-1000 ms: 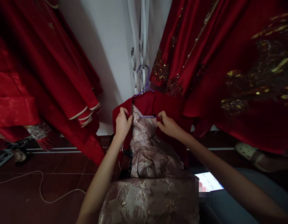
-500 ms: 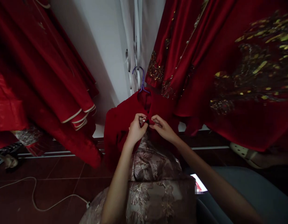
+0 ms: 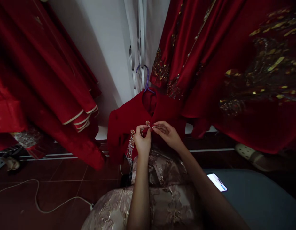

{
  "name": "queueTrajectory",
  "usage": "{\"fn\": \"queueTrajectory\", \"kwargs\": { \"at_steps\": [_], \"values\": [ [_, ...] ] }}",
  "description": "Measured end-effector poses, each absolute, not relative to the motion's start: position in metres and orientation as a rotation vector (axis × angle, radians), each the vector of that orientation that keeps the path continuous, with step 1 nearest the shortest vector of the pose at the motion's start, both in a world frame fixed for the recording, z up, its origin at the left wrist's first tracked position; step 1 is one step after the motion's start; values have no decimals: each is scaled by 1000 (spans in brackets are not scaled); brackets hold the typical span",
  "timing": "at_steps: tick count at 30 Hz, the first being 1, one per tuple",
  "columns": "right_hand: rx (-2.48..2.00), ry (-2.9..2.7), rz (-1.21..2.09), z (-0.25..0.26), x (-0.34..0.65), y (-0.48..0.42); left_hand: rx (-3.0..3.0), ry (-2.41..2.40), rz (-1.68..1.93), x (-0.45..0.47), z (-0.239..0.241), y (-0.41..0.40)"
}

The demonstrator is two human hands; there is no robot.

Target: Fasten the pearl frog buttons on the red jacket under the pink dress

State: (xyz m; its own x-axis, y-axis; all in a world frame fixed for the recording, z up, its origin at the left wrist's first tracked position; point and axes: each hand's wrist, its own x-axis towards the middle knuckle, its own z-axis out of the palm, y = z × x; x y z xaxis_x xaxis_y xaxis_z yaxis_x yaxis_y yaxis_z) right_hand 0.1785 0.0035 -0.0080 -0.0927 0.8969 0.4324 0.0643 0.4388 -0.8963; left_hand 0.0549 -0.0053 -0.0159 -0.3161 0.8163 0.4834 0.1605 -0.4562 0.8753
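Note:
A dark red garment [image 3: 128, 116] hangs on a purple hanger [image 3: 146, 76] hooked on a white metal rack [image 3: 138, 48]. Its front flaps meet below the collar. My left hand [image 3: 142, 140] and my right hand [image 3: 166, 134] pinch the front together at a small jewelled clasp [image 3: 147, 123]. A beaded tassel [image 3: 130, 147] dangles just left of my left hand. Beneath the red garment a pinkish gold brocade dress [image 3: 162, 191] spills down toward me.
Red gowns hang on the left [image 3: 42, 80] and, with gold embroidery, on the right [image 3: 234, 64]. A lit phone [image 3: 219, 182] lies on a grey seat [image 3: 258, 198]. A white cable [image 3: 42, 204] trails over the dark tiled floor. A pale shoe [image 3: 248, 152] shows at the right.
The red garment's flaps were apart with the brocade bodice showing. My hands drew them together at the centre and now pinch the clasp; the tassel has come into view.

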Motion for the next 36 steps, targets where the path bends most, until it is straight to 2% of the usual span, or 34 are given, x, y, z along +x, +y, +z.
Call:
{"fn": "queueTrajectory", "kwargs": {
  "at_steps": [19, 36],
  "values": [
    [-988, -1585, 465, 10, 161, -8, 1836, 1299, 1589, 37, -3, -21],
    [-991, -1545, 453, 8, 161, -14, 1901, 1359, 1563, 36, -5, -21]
  ]
}}
